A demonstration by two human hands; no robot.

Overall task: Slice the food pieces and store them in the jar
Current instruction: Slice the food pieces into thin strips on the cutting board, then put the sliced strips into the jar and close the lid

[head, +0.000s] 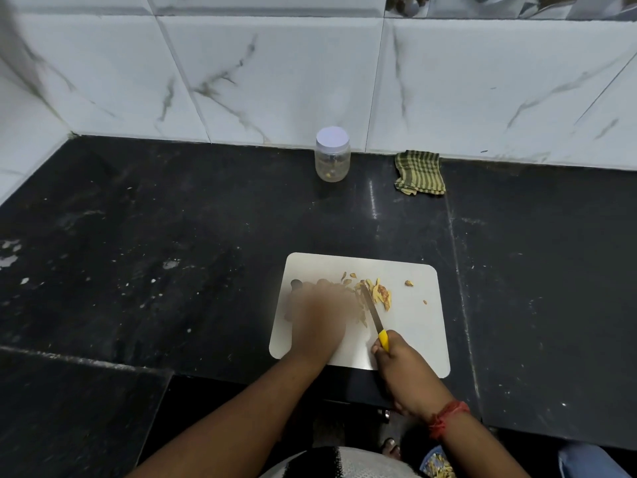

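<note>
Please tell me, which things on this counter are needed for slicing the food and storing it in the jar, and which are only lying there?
Needed for the job:
- cutting board
- knife, held by the right hand
- food pieces
- jar, lid on, by the wall
- left hand, blurred, on the board

Only lying there:
- checked cloth, beside the jar

Bare forearms; red thread band (447, 418) on right wrist; striped black-white top (339, 462).
</note>
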